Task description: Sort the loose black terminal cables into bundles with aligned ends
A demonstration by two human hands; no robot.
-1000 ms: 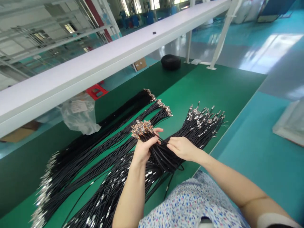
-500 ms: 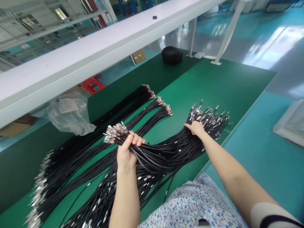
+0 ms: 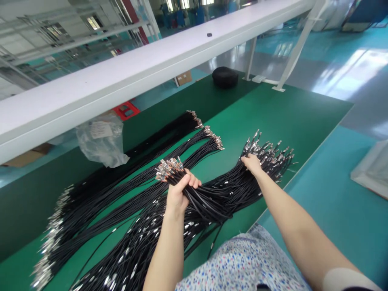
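Observation:
My left hand [image 3: 182,193] is closed round a thick bundle of black cables [image 3: 206,204], just below their silvery metal end terminals [image 3: 170,169]. These ends are raised above the table and tilt up to the left. At the right, my right hand [image 3: 251,162] is closed on black cables near the far end of a large loose pile [image 3: 242,180], whose metal tips [image 3: 273,155] fan out past the fingers. What lies under its fingertips is partly hidden. More of the pile, dotted with small white pieces, spreads under my left forearm.
Other sorted cable bundles [image 3: 139,178] lie across the green table [image 3: 291,117]. A white shelf [image 3: 136,60] crosses above the table. Beneath it hangs a clear plastic bag [image 3: 103,139]. A black round object [image 3: 224,76] rests near the shelf's post [image 3: 298,48].
My left hand has moved right with its cable bundle, nearer my right hand. The right hand stays at the same cable ends. The whole view has shifted slightly.

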